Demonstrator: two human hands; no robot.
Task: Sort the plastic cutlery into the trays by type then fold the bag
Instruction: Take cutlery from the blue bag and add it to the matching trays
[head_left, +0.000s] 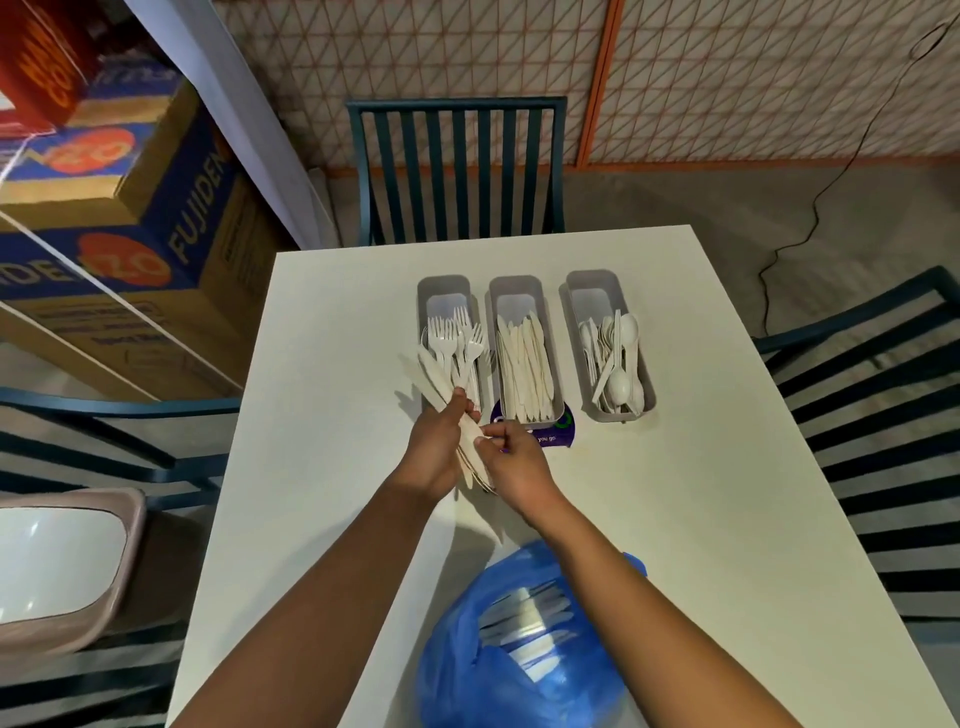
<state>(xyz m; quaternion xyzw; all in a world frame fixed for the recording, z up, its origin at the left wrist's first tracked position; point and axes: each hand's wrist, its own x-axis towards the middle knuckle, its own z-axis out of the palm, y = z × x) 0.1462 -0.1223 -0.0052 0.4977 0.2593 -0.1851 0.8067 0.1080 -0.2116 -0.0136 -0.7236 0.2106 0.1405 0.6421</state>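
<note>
right fingers: pinching the butt end of one piece in the bundle, thumb and forefinger closed on it; my right hand sits at 3 o'clock of the left.
left fingers: curled round the bundle at mid-length; left hand clamps it, thumb on top. Tips fan out toward 11 o'clock, butts stick out toward 5 o'clock under my right hand.
bundle: looks like knives and forks mixed, can't sort every piece by eye. Held just above the table, overlapping the near end of the fork tray.
handling: light, thin, stiff plastic. Smooth, so pieces slide on each other; I judge a loose clamp lets the fan slip. Tines snag neighbours. Snaps if bent hard.
hold point: take each piece by the handle end, pull lengthwise along the stack, not sideways.
trays: three in a row at 12 o'clock of my hands. Fork tray left, knife tray middle, spoon tray right, all part full.
sticker: purple disc on the table under the knife tray's near end, just right of my right hand.
bag: blue bag at 6 o'clock, near table edge, between my forearms. Soft, crinkly film, more cutlery showing through. Not empty, so folding comes later, I reckon.
</note>
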